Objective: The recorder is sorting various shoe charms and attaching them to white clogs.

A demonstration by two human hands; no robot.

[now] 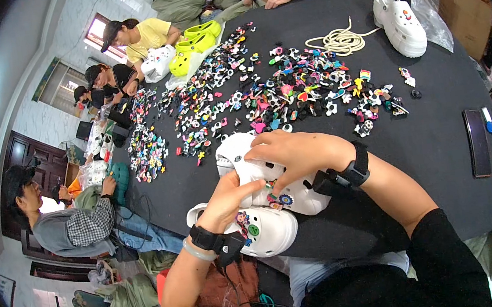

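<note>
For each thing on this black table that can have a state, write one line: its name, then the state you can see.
Upper white clog: held by both hands, decorated with charms.
Lower white clog: lying on the table edge, charms fitted.
Left hand: gripping the upper clog.
Right hand: resting on the upper clog, fingers pressing.
Shoe charms: loose, spread out.
Cream rope: coiled.
Smartphone: flat, screen dark.

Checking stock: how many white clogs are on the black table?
4, maybe more hidden. One under both hands, one in front of it, one far right, one by the person in yellow. Left hand and right hand grip the first.
</note>
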